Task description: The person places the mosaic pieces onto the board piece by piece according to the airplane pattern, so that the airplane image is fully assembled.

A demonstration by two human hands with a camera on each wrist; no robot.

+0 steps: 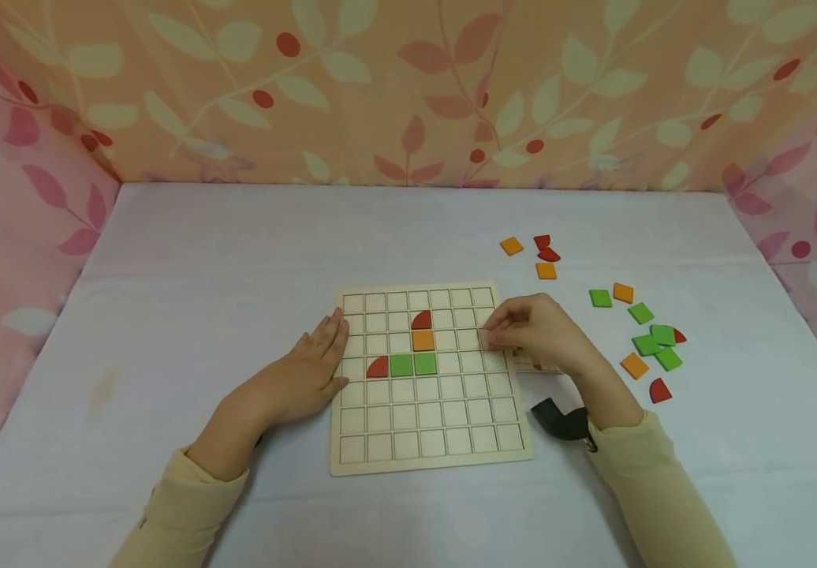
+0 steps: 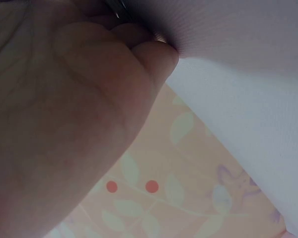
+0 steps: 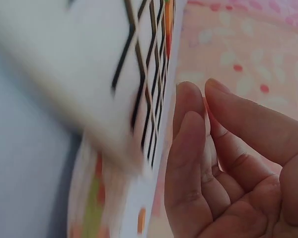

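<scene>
A cream wooden grid board (image 1: 431, 465) lies on the table. Red quarter-round tiles (image 1: 378, 367), an orange square tile (image 1: 423, 340) and two green square tiles (image 1: 401, 365) sit in its cells. My left hand (image 1: 302, 371) rests with straight fingers along the board's left edge. Above the right edge, my right hand (image 1: 539, 331) has thumb and fingertips brought together. The right wrist view shows a thin orange-red edge of a small tile (image 3: 205, 103) between them; its shape is hidden. A printed card (image 1: 539, 365) lies partly under that hand.
Loose green tiles (image 1: 640, 313), orange tiles (image 1: 635, 365) and red tiles (image 1: 660, 390) are scattered right of the board. More orange and red pieces lie behind its right corner. A black strap (image 1: 561, 420) hangs at the right wrist. Patterned cloth (image 1: 408, 95) rises behind the table.
</scene>
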